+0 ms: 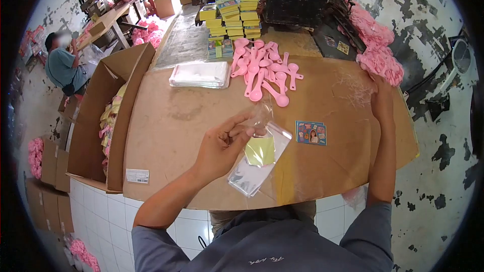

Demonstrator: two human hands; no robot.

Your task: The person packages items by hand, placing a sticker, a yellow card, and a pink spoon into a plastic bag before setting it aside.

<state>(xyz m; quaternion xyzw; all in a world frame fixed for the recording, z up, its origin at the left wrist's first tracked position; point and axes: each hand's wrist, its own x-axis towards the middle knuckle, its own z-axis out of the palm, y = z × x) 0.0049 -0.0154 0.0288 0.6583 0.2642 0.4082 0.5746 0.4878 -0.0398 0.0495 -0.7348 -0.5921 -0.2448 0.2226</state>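
A worker's left hand (222, 143) pinches a clear bag (261, 117) between thumb and fingers over the near middle of the cardboard (166, 136), a yellow-green card (260, 152) showing through the plastic. The bag overlaps a slanted stack of sleeves (246, 177); whether the two touch cannot be told. The right hand (381, 96) reaches to the far right, at the near end of a pink bundle (379, 60) — its fingers are partly hidden, and how wide they stand or what they grip cannot be told. Between the hands lie blue picture cards (311, 133). Farther off, pink spoons (264, 63) sit heaped just right of a second sleeve stack (199, 74), with piled card packs (228, 17) beyond. At left stands an open box (131, 106) — past it, a seated person (64, 65) in a teal shirt.
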